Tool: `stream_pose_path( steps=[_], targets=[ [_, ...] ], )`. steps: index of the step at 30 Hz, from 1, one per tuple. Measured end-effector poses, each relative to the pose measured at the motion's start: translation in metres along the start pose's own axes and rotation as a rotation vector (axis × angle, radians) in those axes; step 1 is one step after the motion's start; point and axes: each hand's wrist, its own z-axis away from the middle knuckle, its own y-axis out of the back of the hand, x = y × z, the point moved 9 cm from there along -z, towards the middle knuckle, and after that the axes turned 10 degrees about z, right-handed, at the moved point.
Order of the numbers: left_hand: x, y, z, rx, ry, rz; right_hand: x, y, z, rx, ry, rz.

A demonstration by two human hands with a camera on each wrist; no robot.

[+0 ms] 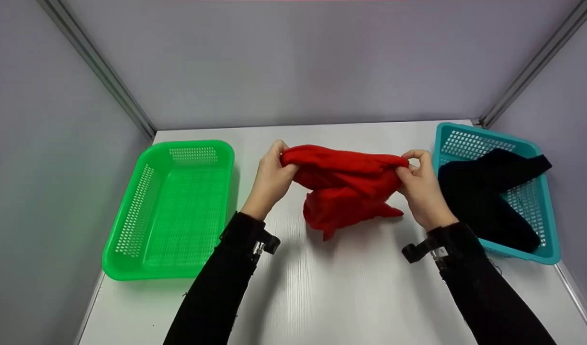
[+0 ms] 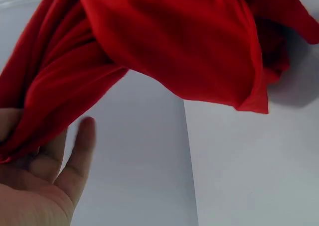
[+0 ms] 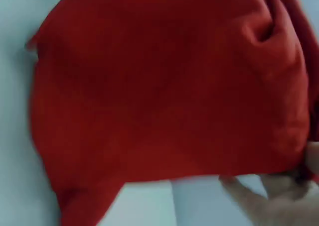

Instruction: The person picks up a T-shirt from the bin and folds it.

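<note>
A red piece of cloth (image 1: 344,184), perhaps a garment, is stretched between both hands over the middle of the white table. My left hand (image 1: 273,179) pinches its upper left corner, thumb in front. At the upper right corner my right hand (image 1: 422,189) pinches it between thumb and fingers. Between them the top edge runs nearly straight, and the lower part hangs bunched with a small pointed end. In the left wrist view the cloth (image 2: 174,42) drapes in folds from the left hand (image 2: 40,186). The right wrist view is blurred; red cloth (image 3: 164,96) fills most of it.
To the left stands a green plastic basket (image 1: 226,191) with nothing in it. A blue basket (image 1: 552,225) at the right holds black clothing (image 1: 485,196), part of which hangs over its rim. Grey wall panels (image 1: 312,62) enclose the back and sides of the table (image 1: 332,297).
</note>
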Motion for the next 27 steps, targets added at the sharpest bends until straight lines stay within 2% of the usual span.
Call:
stream_pose_path(
  steps=[1, 3, 5, 8, 10, 13, 15, 17, 18, 20, 22, 24, 27],
  targets=[
    [0.002, 0.000, 0.000, 0.003, -0.010, 0.033, 0.001, -0.002, 0.000, -0.019, -0.019, -0.099],
    [0.007, 0.002, 0.000, 0.019, -0.029, 0.084, 0.001, -0.007, 0.001, -0.046, -0.049, -0.204],
    [0.013, 0.005, -0.001, 0.048, -0.065, 0.099, 0.000, -0.010, 0.002, -0.044, -0.068, -0.213],
    [0.026, 0.015, -0.001, 0.136, -0.139, 0.062, -0.005, -0.008, 0.001, -0.020, -0.066, -0.131],
    [0.033, 0.025, -0.001, 0.199, -0.182, 0.040, -0.011, -0.005, 0.002, -0.029, -0.028, 0.008],
    [0.040, 0.037, 0.001, 0.254, -0.227, 0.082, -0.021, -0.006, 0.004, -0.093, 0.036, 0.357],
    [0.044, 0.040, 0.002, 0.258, -0.254, 0.110, -0.032, -0.007, 0.007, -0.096, 0.120, 0.596],
    [0.049, 0.041, 0.003, 0.257, -0.291, 0.117, -0.048, -0.005, 0.009, -0.020, 0.227, 0.755],
    [0.051, 0.041, 0.003, 0.257, -0.305, 0.106, -0.057, 0.000, 0.010, 0.051, 0.278, 0.779],
    [0.055, 0.037, 0.004, 0.232, -0.342, 0.052, -0.076, 0.015, 0.012, 0.222, 0.374, 0.730],
    [0.058, 0.030, 0.004, 0.156, -0.364, -0.005, -0.089, 0.033, 0.014, 0.354, 0.417, 0.568],
    [0.056, 0.016, 0.003, 0.022, -0.349, -0.095, -0.094, 0.052, 0.014, 0.421, 0.419, 0.326],
    [0.039, -0.011, 0.006, -0.236, -0.237, -0.301, -0.095, 0.068, 0.012, 0.444, 0.410, 0.051]
  ],
)
